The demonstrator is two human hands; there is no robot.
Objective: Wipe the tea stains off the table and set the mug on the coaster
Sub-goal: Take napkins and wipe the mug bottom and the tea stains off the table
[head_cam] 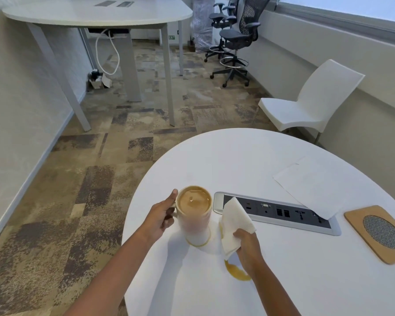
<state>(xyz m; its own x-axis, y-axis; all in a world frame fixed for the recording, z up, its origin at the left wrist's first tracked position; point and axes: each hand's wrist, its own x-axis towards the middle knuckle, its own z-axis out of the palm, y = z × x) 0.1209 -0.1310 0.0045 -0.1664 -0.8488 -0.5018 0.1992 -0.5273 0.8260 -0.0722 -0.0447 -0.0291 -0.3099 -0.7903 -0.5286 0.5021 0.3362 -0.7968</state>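
Observation:
A white mug (pixel 193 216) full of milky tea stands near the left edge of the round white table (pixel 249 156). My left hand (pixel 162 215) grips its handle. A brown ring stain (pixel 200 244) curves around the mug's base. A larger tea puddle (pixel 236 271) lies nearer to me, just left of my right wrist. My right hand (pixel 246 244) is shut on a folded white tissue (pixel 234 226), held upright between the mug and the puddle. The square cork coaster (pixel 380 233) with a grey mesh centre lies at the table's right edge, bare.
A recessed power socket strip (pixel 281 212) runs across the table behind the mug. A white paper sheet (pixel 312 185) overlaps its right end. Beyond the table stand a white plastic chair (pixel 306 103), black office chairs (pixel 235 37) and another white table (pixel 96 12).

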